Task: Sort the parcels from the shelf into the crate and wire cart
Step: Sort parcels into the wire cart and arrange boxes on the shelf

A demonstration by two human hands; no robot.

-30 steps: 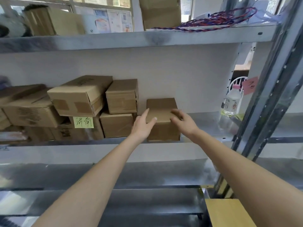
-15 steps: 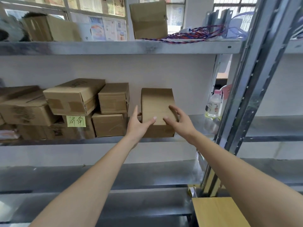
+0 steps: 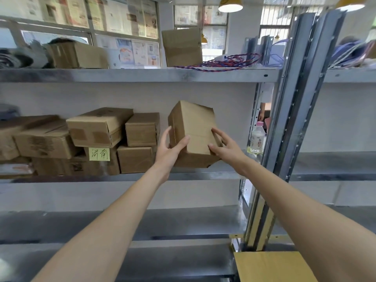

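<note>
Parcel point(image 3: 193, 133): tipped up off the shelf point(image 3: 223, 176) since a second ago, I am gripping it at twelve o'clock, left hand point(image 3: 169, 151) and right hand point(image 3: 225, 149) clasping its sides, ready for sorting.

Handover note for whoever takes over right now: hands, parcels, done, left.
Left hand: gripping the left side of the held parcel.
Right hand: gripping its right side.
Held parcel: tilted, at the middle shelf; whether it has cleared the shelf is unclear.
Other parcels: stacked on the same shelf, to the left; more cartons on the top shelf.
Done: one parcel in hand.
Left: carry it to the crate or wire cart, neither in view; then the rest.
</note>
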